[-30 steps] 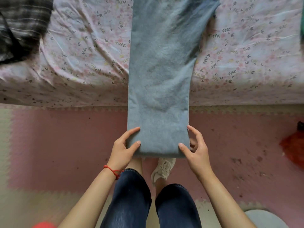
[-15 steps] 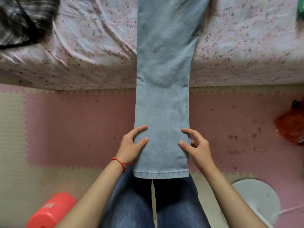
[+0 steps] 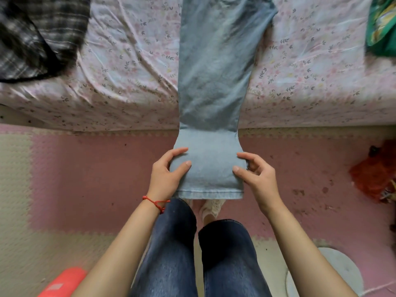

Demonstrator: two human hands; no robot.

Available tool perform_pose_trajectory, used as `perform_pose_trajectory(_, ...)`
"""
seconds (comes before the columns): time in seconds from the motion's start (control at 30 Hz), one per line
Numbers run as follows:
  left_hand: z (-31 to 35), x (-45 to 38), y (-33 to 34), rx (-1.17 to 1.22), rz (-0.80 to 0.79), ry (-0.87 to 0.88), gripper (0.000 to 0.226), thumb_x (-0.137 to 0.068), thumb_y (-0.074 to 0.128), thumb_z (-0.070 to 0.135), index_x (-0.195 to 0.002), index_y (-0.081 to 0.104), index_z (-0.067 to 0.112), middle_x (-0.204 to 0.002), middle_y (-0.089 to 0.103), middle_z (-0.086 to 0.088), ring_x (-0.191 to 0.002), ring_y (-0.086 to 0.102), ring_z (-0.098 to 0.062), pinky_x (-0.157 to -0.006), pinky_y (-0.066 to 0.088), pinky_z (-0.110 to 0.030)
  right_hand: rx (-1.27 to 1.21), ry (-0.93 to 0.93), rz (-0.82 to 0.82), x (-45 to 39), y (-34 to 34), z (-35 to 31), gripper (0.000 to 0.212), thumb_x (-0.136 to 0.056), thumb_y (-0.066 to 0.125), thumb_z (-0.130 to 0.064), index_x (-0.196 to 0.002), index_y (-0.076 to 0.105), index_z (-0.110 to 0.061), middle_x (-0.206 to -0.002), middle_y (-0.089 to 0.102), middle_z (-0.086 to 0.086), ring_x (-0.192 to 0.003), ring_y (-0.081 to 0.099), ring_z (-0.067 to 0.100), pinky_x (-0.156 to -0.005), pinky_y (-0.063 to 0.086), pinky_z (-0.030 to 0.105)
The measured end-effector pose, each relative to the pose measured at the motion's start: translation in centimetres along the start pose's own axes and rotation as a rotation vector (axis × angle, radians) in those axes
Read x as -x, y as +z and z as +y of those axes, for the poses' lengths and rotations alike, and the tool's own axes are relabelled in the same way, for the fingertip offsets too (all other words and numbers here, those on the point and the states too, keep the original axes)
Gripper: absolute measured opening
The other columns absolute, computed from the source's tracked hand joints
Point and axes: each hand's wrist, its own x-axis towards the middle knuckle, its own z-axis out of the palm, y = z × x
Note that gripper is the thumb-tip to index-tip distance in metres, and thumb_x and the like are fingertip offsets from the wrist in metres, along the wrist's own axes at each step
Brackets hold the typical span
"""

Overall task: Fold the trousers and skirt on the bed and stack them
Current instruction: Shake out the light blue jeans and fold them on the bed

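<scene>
Light blue denim trousers (image 3: 214, 67), folded lengthwise, lie across the floral bed (image 3: 120, 61) and hang off its near edge toward me. My left hand (image 3: 166, 174) grips the left edge of the leg end, thumb and fingers curled round the cloth. My right hand (image 3: 255, 179) pinches the right edge at the same height. The hem sits just below both hands, above my knees. A dark plaid garment (image 3: 36, 33), possibly the skirt, lies crumpled at the bed's far left.
A green patterned item (image 3: 383, 28) sits at the bed's right edge. On the pink and beige foam floor mat lie a red bag (image 3: 375, 174) at right, an orange-red cylinder (image 3: 62, 284) at lower left and a white round base (image 3: 338, 273) at lower right.
Both hands have lifted the leg end toward the bed, so the hanging part now bulges and looks shorter. The grip points on both edges stayed the same.
</scene>
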Motion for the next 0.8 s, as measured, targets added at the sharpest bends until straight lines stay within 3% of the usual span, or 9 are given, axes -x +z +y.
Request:
perform_pose_trajectory(0.13,3.7,-4.3,0.6,0.046,0.02,0.075,0.029,-0.08,0.066,0.003,-0.099,0.061,0.024,-0.1,0.062,0.009,-0.092,0.059,-0.004,-0.082,0.051,-0.018,-0.067,-0.07,0.043,-4.3,-0.1,-4.1,0.029,-0.077,0.068,0.003,-0.095,0.065,-0.019,-0.091,0.065,0.002,-0.083,0.061,0.01,-0.074,0.051,0.028)
perform_pose_trajectory(0.27,7.4,-9.7,1.0,0.088,0.046,0.13,0.028,-0.079,0.066,0.003,-0.096,0.062,0.026,-0.092,0.062,0.01,-0.08,0.058,0.006,-0.075,0.049,-0.012,-0.09,-0.132,0.095,-9.1,0.4,-7.8,0.027,-0.076,0.068,0.002,-0.093,0.066,-0.019,-0.086,0.064,0.0,-0.08,0.059,0.01,-0.076,0.051,0.027)
perform_pose_trajectory(0.43,10.8,-18.0,1.8,0.097,0.021,0.159,0.025,-0.08,0.066,0.005,-0.095,0.061,0.025,-0.09,0.062,0.008,-0.081,0.058,0.0,-0.075,0.048,-0.011,-0.148,-0.145,0.177,-16.1,1.2,-11.2,0.023,-0.079,0.067,-0.001,-0.094,0.065,-0.018,-0.081,0.064,-0.002,-0.075,0.061,0.006,-0.074,0.052,0.022)
perform_pose_trajectory(0.57,11.6,-24.8,2.7,0.062,0.015,0.126,0.023,-0.08,0.065,0.005,-0.096,0.063,0.022,-0.088,0.061,0.01,-0.074,0.057,0.009,-0.074,0.047,-0.008,-0.148,-0.118,0.248,-22.6,2.0,-12.8,0.018,-0.08,0.067,-0.004,-0.096,0.064,-0.013,-0.078,0.062,0.0,-0.073,0.057,0.009,-0.07,0.05,0.016)
perform_pose_trajectory(0.8,9.7,-32.2,3.8,0.022,-0.017,-0.011,0.024,-0.082,0.064,0.006,-0.103,0.062,0.017,-0.091,0.061,0.002,-0.087,0.057,-0.013,-0.073,0.049,-0.009,-0.084,-0.002,0.293,-30.4,3.0,-11.3,0.03,-0.081,0.068,-0.008,-0.11,0.063,-0.003,-0.085,0.063,0.001,-0.079,0.06,0.009,-0.073,0.051,0.015)
